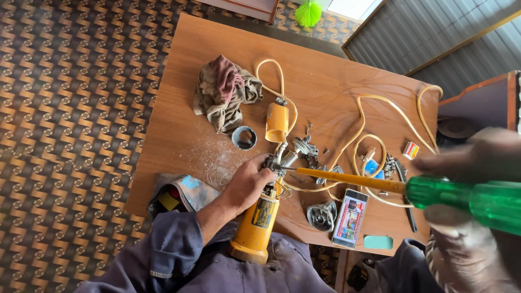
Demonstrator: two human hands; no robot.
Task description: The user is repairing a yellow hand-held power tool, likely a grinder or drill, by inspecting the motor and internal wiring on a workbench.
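Rag [225, 89] behind ring [244, 138] — on table [325, 70]

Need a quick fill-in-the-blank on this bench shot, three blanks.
1. The right hand holds a screwdriver with a ____ handle.
2. The left hand grips a ____ power tool.
3. The crumpled rag lies on the ____.

Missing words: green; yellow; table

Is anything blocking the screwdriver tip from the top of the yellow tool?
Nothing visible does. The screwdriver, in the right hand, already reaches the yellow power tool by the left hand.
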